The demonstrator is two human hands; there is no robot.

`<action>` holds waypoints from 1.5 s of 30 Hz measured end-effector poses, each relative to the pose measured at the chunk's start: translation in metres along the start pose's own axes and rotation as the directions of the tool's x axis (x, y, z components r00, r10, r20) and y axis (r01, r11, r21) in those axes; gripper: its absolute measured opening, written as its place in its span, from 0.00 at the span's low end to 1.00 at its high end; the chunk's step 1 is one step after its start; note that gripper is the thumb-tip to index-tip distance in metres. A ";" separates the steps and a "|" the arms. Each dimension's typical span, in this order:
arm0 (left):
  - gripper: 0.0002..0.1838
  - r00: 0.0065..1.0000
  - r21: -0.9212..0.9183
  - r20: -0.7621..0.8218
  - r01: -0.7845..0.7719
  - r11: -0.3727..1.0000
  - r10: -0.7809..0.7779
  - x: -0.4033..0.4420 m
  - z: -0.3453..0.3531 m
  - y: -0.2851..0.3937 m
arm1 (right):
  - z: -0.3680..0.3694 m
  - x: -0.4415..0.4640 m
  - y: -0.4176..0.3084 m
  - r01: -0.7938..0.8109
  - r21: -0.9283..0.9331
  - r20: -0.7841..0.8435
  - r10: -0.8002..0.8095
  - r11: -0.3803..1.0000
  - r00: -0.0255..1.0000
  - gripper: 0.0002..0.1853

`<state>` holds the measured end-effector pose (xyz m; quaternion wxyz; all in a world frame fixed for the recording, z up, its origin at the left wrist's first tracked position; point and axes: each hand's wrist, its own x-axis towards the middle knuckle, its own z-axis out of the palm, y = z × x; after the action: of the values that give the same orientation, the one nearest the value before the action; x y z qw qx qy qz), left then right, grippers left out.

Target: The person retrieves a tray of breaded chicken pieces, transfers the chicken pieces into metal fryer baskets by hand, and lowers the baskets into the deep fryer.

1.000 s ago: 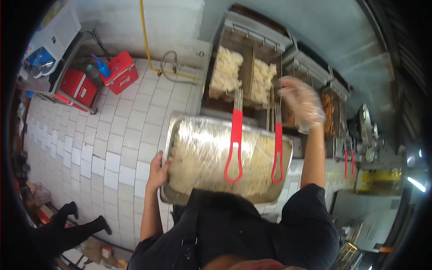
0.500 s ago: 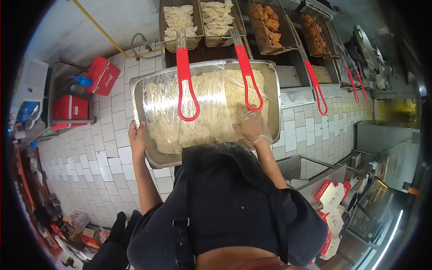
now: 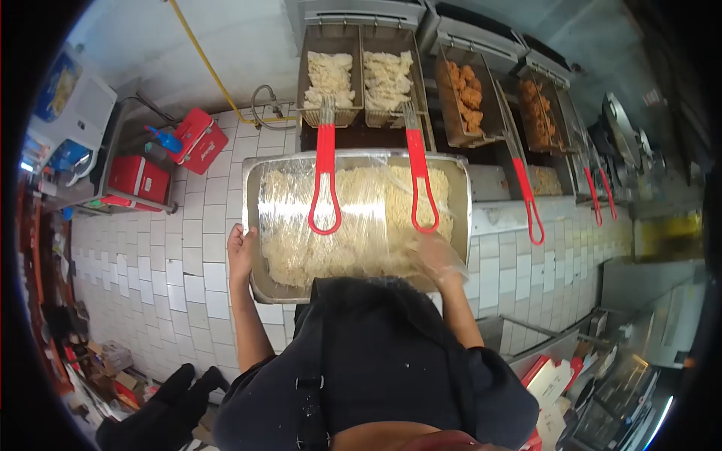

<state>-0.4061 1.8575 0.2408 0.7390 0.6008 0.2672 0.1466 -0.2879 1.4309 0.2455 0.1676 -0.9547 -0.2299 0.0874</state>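
Observation:
A large metal tray (image 3: 251, 279) of pale, crumbly breading sits in front of my body. Clear plastic film (image 3: 323, 195) lies over much of it, shiny and wrinkled. My left hand (image 3: 241, 249) is bare and closed on the tray's left rim, thumb on top. My right hand (image 3: 438, 259), in a loose clear plastic glove, lies over the tray's lower right part, against the film or the breading. Its fingers look stretched out, though the glove blurs them. Two red basket handles (image 3: 325, 180) (image 3: 421, 180) reach over the tray from the far side.
Wire fryer baskets hold pale battered pieces (image 3: 329, 79) and browned fried pieces (image 3: 466, 98) beyond the tray. Red coolers (image 3: 201, 141) stand left on the tiled floor (image 3: 180, 248). Cardboard boxes (image 3: 550, 383) are at lower right. Another person's dark-clothed legs (image 3: 169, 402) show at lower left.
The view has tilted, so the tray and baskets sit lower in the picture. My left hand keeps its hold on the rim. My right hand has shifted toward the tray's near right corner.

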 end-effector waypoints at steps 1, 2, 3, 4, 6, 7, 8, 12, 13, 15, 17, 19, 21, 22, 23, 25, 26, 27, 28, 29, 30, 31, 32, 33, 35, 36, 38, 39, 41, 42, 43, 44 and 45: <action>0.09 1.000 0.010 0.013 0.006 1.000 -0.006 0.000 -0.001 0.000 | -0.034 -0.005 -0.002 -0.009 -0.013 0.007 0.009 1.000 1.000 0.22; 0.09 1.000 0.021 0.027 0.010 1.000 -0.011 0.001 -0.002 0.000 | -0.065 -0.007 -0.007 -0.066 0.009 0.073 0.065 0.998 0.995 0.20; 0.09 1.000 0.004 0.017 -0.004 1.000 0.004 0.003 -0.003 -0.001 | -0.096 -0.008 -0.013 -0.128 0.028 0.136 0.123 0.991 0.983 0.18; 0.08 0.999 -0.010 0.035 0.002 1.000 -0.002 0.004 -0.005 -0.003 | -0.124 -0.007 -0.012 -0.097 -0.044 0.140 0.102 0.994 0.985 0.17; 0.08 0.999 -0.040 0.048 0.000 0.999 0.002 0.006 -0.005 -0.004 | -0.195 0.005 -0.047 -0.147 -0.182 0.165 0.177 0.972 0.970 0.16; 0.07 0.999 -0.066 0.051 0.014 0.998 -0.010 0.005 -0.002 -0.002 | -0.231 0.016 -0.072 -0.226 -0.248 0.179 0.274 0.942 0.945 0.15; 0.07 0.998 -0.094 0.054 0.030 0.995 -0.025 0.005 -0.001 0.000 | -0.247 0.025 -0.071 -0.181 -0.288 0.086 0.213 0.940 0.973 0.14; 0.07 0.994 -0.148 0.073 0.089 0.985 -0.079 0.005 -0.004 0.000 | -0.312 0.091 -0.096 0.065 -0.291 -0.104 -0.099 0.954 0.990 0.14; 0.07 0.993 -0.143 0.089 0.096 0.985 -0.084 0.004 -0.005 -0.001 | -0.322 0.115 -0.117 0.059 -0.267 -0.104 -0.090 0.962 0.991 0.16; 0.07 0.993 -0.153 0.090 0.095 0.984 -0.082 0.007 -0.009 -0.004 | -0.328 0.171 -0.117 0.242 -0.263 -0.159 -0.290 0.934 0.944 0.17; 0.08 0.990 -0.129 0.092 0.118 0.985 -0.106 0.006 -0.011 -0.008 | -0.323 0.229 -0.134 0.183 -0.277 -0.252 -0.255 0.943 0.934 0.15; 0.09 0.991 -0.143 0.081 0.118 0.983 -0.107 0.004 -0.010 -0.002 | -0.311 0.295 -0.133 0.295 -0.362 -0.265 -0.401 0.884 0.877 0.13; 0.10 0.991 -0.152 0.078 0.115 0.982 -0.105 0.005 -0.010 0.000 | -0.288 0.360 -0.142 0.310 -0.253 -0.243 -0.371 0.916 0.896 0.11; 0.11 0.994 -0.147 0.067 0.097 0.984 -0.087 0.005 -0.010 -0.002 | -0.261 0.400 -0.135 0.319 -0.127 -0.274 -0.342 0.939 0.899 0.11; 0.12 0.996 -0.140 0.059 0.081 0.987 -0.073 0.005 -0.008 -0.004 | -0.234 0.433 -0.130 0.323 0.003 -0.298 -0.308 0.946 0.903 0.11; 0.12 0.996 -0.157 0.044 0.088 0.984 -0.082 0.003 -0.004 -0.006 | -0.191 0.454 -0.144 0.312 -0.259 -0.187 -0.365 0.914 0.912 0.12; 0.12 0.995 -0.162 0.030 0.099 0.982 -0.095 0.003 -0.006 -0.004 | -0.175 0.458 -0.137 0.310 -0.249 -0.197 -0.361 0.918 0.911 0.12; 0.12 0.996 -0.144 0.030 0.091 0.985 -0.087 0.005 -0.008 -0.003 | -0.156 0.460 -0.130 0.424 -0.414 -0.275 -0.555 0.805 0.785 0.14; 0.13 0.996 -0.125 0.039 0.089 0.988 -0.085 0.005 -0.009 -0.004 | -0.146 0.452 -0.132 0.483 -0.576 -0.307 -0.722 0.660 0.620 0.17; 0.13 0.995 -0.104 0.051 0.093 0.990 -0.088 0.004 -0.009 -0.005 | -0.145 0.443 -0.126 0.477 -0.563 -0.322 -0.710 0.675 0.626 0.17; 0.12 0.993 -0.127 0.055 0.111 0.986 -0.105 0.004 -0.009 -0.005 | -0.161 0.420 -0.128 0.472 -0.496 -0.289 -0.651 0.729 0.702 0.19; 0.12 0.991 -0.101 0.066 0.121 0.987 -0.115 0.004 -0.006 -0.001 | -0.177 0.394 -0.127 0.455 -0.426 -0.248 -0.585 0.782 0.772 0.20; 0.11 0.991 -0.116 0.056 0.126 0.985 -0.120 0.004 -0.002 0.004 | -0.192 0.365 -0.121 0.399 -0.337 -0.276 -0.495 0.853 0.824 0.20; 0.10 0.991 -0.129 0.053 0.131 0.983 -0.125 0.005 -0.003 0.007 | -0.205 0.334 -0.112 0.328 -0.245 -0.298 -0.393 0.912 0.870 0.19; 0.05 0.985 -0.036 0.155 0.087 0.996 -0.081 0.003 -0.011 0.006 | -0.216 0.260 -0.092 0.186 -0.002 -0.383 -0.173 0.982 0.907 0.16; 0.05 0.993 0.076 0.109 0.046 0.996 -0.054 0.001 -0.005 0.020 | -0.207 0.223 -0.079 0.213 0.148 -0.533 -0.104 0.966 0.840 0.12; 0.11 0.995 0.200 0.100 0.007 0.980 -0.027 0.007 0.005 0.025 | -0.173 0.145 -0.033 0.162 0.413 -0.607 0.139 0.896 0.782 0.08; 0.14 0.995 0.213 0.095 0.017 0.977 -0.038 0.008 0.002 0.019 | -0.154 0.104 -0.012 0.031 0.205 -0.677 0.119 0.978 0.726 0.10; 0.14 0.995 0.134 0.092 -0.035 0.990 0.023 0.018 -0.004 -0.003 | -0.102 0.039 0.010 -0.133 0.195 -0.754 0.235 0.972 0.614 0.12; 0.14 0.986 0.164 0.163 -0.058 0.985 0.031 0.022 -0.010 -0.010 | -0.070 0.012 0.019 -0.372 0.054 -0.787 0.268 0.927 0.556 0.14; 0.14 0.984 0.128 0.174 -0.071 0.989 0.048 0.025 -0.017 -0.016 | -0.051 -0.004 0.022 -0.501 0.007 -0.803 0.304 0.865 0.513 0.15; 0.15 0.982 0.089 0.179 -0.082 0.993 0.065 0.029 -0.021 -0.018 | -0.032 -0.021 0.026 -0.622 -0.033 -0.816 0.338 0.783 0.469 0.16; 0.15 0.970 0.116 0.233 -0.101 0.988 0.072 0.032 -0.019 -0.016 | -0.021 -0.030 0.026 -0.619 0.140 -0.648 0.544 0.773 0.533 0.20</action>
<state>-0.3926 1.8862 0.2163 0.7180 0.6705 0.1630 0.0917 -0.2982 1.3893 0.2581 0.1469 -0.9503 0.1708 -0.2147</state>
